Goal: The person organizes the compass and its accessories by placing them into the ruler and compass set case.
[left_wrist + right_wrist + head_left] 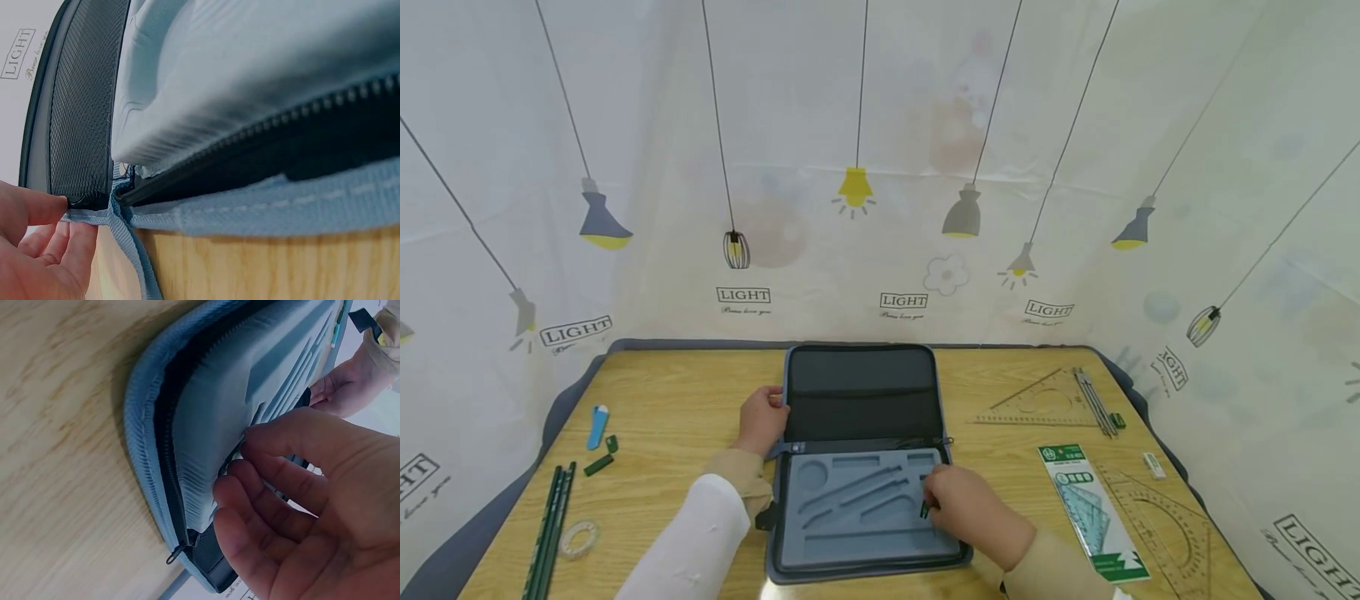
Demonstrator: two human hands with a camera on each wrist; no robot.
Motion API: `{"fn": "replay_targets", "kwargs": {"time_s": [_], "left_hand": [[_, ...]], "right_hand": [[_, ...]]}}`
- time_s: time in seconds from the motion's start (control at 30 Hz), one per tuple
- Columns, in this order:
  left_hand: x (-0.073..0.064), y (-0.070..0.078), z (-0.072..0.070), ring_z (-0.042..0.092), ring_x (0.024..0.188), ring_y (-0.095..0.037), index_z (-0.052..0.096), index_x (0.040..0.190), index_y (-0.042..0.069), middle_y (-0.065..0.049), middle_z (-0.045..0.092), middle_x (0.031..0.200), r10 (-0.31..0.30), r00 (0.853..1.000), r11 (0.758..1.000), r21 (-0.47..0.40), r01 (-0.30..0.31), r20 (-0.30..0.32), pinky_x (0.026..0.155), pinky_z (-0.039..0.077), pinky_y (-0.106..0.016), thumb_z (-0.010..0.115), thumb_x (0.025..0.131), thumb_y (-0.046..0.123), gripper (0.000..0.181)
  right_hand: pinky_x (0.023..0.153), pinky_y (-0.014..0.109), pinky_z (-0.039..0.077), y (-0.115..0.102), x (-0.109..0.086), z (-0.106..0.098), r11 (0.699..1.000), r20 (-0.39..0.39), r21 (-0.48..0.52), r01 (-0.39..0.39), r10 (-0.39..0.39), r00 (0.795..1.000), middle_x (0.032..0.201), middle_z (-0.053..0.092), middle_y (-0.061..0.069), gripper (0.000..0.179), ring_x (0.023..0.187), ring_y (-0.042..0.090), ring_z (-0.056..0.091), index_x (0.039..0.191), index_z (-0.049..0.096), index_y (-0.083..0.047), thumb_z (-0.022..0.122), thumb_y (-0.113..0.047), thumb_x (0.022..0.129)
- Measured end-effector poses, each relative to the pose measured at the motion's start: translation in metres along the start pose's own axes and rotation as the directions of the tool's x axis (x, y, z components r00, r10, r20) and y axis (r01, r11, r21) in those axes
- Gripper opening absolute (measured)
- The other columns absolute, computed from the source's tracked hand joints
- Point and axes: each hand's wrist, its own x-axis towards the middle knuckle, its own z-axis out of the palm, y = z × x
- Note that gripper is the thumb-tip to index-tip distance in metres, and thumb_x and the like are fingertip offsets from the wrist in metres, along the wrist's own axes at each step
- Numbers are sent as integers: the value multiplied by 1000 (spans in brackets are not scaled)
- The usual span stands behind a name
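Nearby — pencils [553, 527], tape [577, 555], right grip [967, 504] over tray [842, 550]

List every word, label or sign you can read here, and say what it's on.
"LIGHT": boxed, repeated on the backdrop; a few copies are partly cut off.
"love you": seems to end the script line under it; the first word is too blurred.
Green-and-white packet: print too small to read.
Clear triangular rulers: scale marks, numbers too small to read.
Case: no text that I can make out.

White lamp-printed backdrop [790, 100] around wood-grain table [685, 392]
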Motion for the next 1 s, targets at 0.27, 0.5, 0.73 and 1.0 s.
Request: {"fn": "replay_targets", "kwargs": {"time_s": [0.27, 0.5, 0.73, 1.0], "left_hand": [[-6, 7, -2, 60, 91, -32, 57, 119, -6, -22, 63, 99, -39, 999, 999, 28, 38, 29, 78, 51, -41, 58, 86, 0, 34], [-5, 8, -1, 60, 92, -31, 57, 120, -6, -22, 63, 100, -35, 999, 998, 47, 34, 32, 79, 50, -41, 59, 86, 1, 34], [-2, 3, 1, 60, 89, -32, 58, 118, -7, -21, 64, 96, -13, 1000, 999, 50, 13, 13, 78, 50, -41, 59, 85, -1, 34], [-3, 3, 1, 60, 88, -31, 59, 117, -6, -21, 64, 96, -14, 1000, 999, 52, 13, 12, 77, 51, -41, 60, 84, 0, 34]], "right_hand": [[51, 26, 39, -4, 0, -2, 999, 10, -26, -38, 38, 999, 70, 52, -3, 10, 58, 7, 44, 72, 64, -12, 73, -8, 73], [51, 27, 40, -7, -1, -2, 994, -19, -94, -57, 55, 998, 68, 54, -1, 10, 57, 9, 46, 67, 64, -11, 71, -4, 72], [52, 33, 47, -17, 0, 0, 965, -70, -258, -37, 19, 997, 64, 58, 4, 12, 59, 18, 57, 67, 65, -8, 67, 1, 75], [55, 35, 49, -19, 3, 2, 951, -43, -309, -32, 20, 999, 65, 59, 5, 12, 61, 18, 58, 70, 65, -8, 67, -1, 80]]}}
